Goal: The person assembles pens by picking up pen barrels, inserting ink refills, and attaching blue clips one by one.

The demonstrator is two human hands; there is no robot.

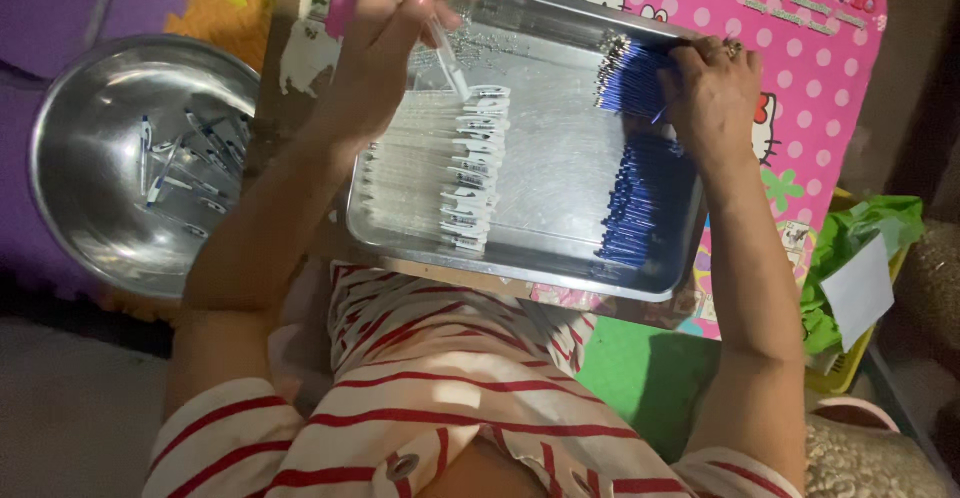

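Both forearms reach forward from a red-and-white striped top over a shallow metal tray (560, 268) that sits on a pink dotted surface (830, 68). The left hand (385, 28) is raised above the tray's far left corner, wrist bent, with its fingers closed around a clear pen barrel (447, 58) that slants down and to the right, its lower end almost touching the top of the row below. Just beneath that hand lies a neat row of clear pen barrels with white clips (440, 173), stacked side by side and running toward the tray's near edge. The right hand (715, 93) rests palm down at the tray's far right corner, its fingers curled over the upper end of a bundle of blue refills (632, 78); more blue refills (635, 208) lie in a line below it along the tray's right wall. Between the two hands the tray floor is bare metal (the widest free stretch in the tray), scattered at its far edge with tiny pieces too small to tell. Well to the left of the left forearm, off the surface, stands a round metal bowl (75, 218) holding a few loose pens (185, 163). Right of the right forearm, beyond the surface edge, a yellow basket with green bags (860, 233) sits close.
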